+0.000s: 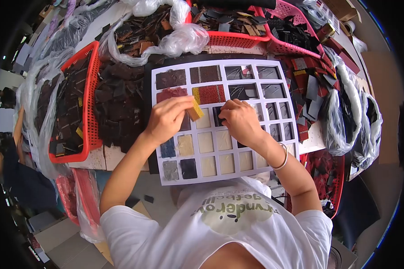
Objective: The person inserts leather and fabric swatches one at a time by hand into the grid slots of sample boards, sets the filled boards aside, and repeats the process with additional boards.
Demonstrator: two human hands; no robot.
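over one white board (199,167), i angle my left hand (166,119) inward, pinching one tilted yellow piece (195,112); my right hand (244,120) curls downward, bunched at one dark swatch (217,117), whether gripping i cannot tell

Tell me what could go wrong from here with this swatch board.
The yellowish piece in the left hand could slip and land askew on the white board. The bracelet over the board's lower right corner might brush its windows. Loose dark pieces heaped beside the board could slide onto it.
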